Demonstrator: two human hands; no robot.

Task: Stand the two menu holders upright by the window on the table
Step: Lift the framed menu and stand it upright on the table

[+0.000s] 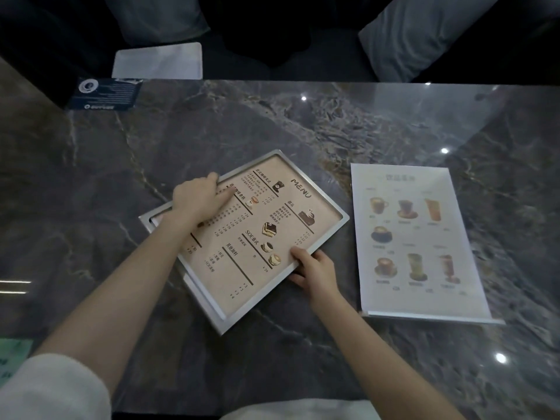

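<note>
A silver-framed menu holder (272, 219) with a tan "MENU" sheet lies flat and turned at an angle in the middle of the dark marble table (303, 122). My left hand (195, 198) grips its far left edge, fingers over the frame. My right hand (315, 266) holds its near right edge, thumb on top. A second menu holder (415, 237), clear acrylic with a white drinks sheet and a base strip at its near end, lies flat to the right, untouched.
A dark blue card (104, 94) lies at the table's far left corner. Behind the table are a dark bench seat, a white sheet (159, 60) and grey cushions (424, 31). A green paper (13, 356) shows at the near left edge.
</note>
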